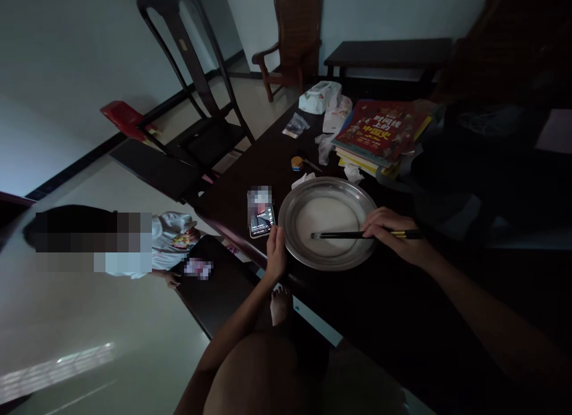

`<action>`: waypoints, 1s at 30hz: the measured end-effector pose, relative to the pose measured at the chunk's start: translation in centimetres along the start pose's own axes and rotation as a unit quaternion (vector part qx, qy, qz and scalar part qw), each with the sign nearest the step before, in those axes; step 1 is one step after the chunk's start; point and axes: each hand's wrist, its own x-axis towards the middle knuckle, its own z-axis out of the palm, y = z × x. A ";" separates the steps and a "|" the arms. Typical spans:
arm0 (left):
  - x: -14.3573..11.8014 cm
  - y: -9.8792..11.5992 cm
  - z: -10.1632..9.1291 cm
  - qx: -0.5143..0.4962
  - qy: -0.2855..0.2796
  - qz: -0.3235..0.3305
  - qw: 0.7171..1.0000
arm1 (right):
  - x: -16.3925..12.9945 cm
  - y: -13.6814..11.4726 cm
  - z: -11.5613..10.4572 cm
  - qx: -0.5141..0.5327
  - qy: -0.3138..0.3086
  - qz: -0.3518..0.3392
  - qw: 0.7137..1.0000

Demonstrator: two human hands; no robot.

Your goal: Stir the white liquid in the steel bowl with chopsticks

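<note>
Right grip [392,231] on chopsticks [344,235], tips [315,236] inside basin [290,230], clear of rim [328,180].

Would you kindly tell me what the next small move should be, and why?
Probably a gentle stir with the chopsticks: the right hand holds them with their tips at the pale contents of the metal basin, and the left hand is at its edge.

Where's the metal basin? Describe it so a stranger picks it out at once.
Find the dark table, then the book stack on it. On the near side of those books, beside the lit phone, sits the basin; the right hand, at its rim, holds black chopsticks. Unlike its neighbours, it is wide, round and shiny, with whitish contents.
</note>
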 end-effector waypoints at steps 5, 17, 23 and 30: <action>-0.1 0.0 -0.1 0.007 -0.007 -0.004 1.000 | 0.0 0.1 -0.2 -0.012 0.052 0.012 0.999; 0.0 -0.5 0.0 0.006 0.005 -0.014 1.000 | -0.1 -0.1 -0.1 -0.008 0.045 0.033 0.998; 0.0 -0.3 -0.1 0.014 0.007 -0.013 1.000 | -0.1 0.0 0.2 -0.016 0.028 0.018 0.999; 0.0 -0.2 -0.1 0.016 0.008 -0.020 1.000 | -0.2 0.0 0.2 -0.003 0.018 0.035 0.999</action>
